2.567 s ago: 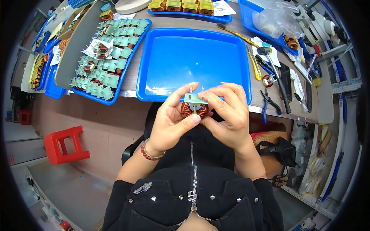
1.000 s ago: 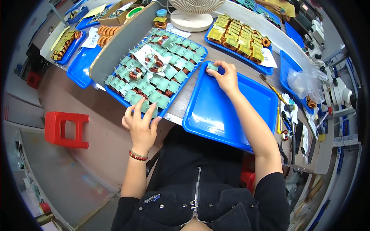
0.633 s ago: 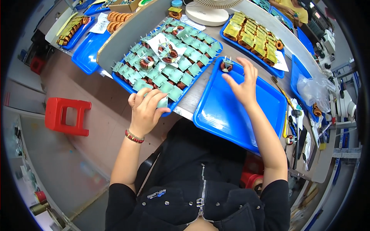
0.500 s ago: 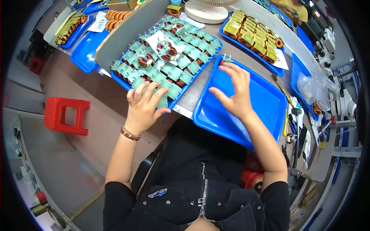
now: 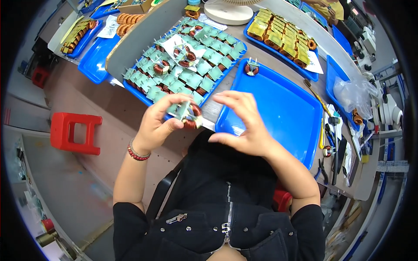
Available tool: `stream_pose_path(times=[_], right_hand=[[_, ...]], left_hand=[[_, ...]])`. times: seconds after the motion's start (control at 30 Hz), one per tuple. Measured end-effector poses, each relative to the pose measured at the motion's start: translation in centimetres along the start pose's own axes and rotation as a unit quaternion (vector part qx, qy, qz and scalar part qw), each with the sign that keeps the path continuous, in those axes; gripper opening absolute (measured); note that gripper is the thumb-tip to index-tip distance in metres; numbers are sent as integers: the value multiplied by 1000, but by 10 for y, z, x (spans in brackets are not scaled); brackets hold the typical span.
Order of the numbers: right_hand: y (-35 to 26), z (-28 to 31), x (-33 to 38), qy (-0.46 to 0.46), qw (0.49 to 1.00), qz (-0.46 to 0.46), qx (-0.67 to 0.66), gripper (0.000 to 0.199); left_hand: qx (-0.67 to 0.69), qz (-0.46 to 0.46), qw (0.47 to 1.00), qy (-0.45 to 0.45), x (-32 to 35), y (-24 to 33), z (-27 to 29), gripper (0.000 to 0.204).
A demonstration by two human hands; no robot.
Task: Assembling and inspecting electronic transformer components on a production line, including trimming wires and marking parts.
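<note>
Grey desk [image 5: 285, 65] carries blue trays. Left hand [image 5: 159, 122] pinches one copper coil [image 5: 189, 116] on a green base, base tilted toward ten o'clock. Right hand [image 5: 246, 124] hovers at three o'clock, fingers spread, empty. One coil [image 5: 251, 68] sits in the near tray [image 5: 283, 117] at twelve o'clock.

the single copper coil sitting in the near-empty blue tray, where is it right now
In the head view, the copper coil sits alone in the far left corner of the blue tray, right of the tray of green-based coils and beyond the right hand.
</note>
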State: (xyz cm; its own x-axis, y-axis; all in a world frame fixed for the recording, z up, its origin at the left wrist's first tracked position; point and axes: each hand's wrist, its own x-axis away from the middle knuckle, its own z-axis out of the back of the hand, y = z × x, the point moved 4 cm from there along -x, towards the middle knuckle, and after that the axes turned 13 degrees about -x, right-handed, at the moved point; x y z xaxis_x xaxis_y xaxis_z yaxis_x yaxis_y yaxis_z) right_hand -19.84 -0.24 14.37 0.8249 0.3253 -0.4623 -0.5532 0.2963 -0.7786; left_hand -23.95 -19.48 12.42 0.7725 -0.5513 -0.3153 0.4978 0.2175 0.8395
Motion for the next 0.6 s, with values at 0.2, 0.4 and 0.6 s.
stream_pose_path(times=[0.2,0.4,0.6], right_hand=[[-14,-8,4,8,996,8,-90,65],[-20,12,17,115,992,55,-3,51],[-23,19,24,141,986,77,38,49]], left_hand=[[405,31,912,-54,-6,12,-41,76],[527,107,843,5,-2,31,-63,72],[396,93,913,23,3,48,-77,58]])
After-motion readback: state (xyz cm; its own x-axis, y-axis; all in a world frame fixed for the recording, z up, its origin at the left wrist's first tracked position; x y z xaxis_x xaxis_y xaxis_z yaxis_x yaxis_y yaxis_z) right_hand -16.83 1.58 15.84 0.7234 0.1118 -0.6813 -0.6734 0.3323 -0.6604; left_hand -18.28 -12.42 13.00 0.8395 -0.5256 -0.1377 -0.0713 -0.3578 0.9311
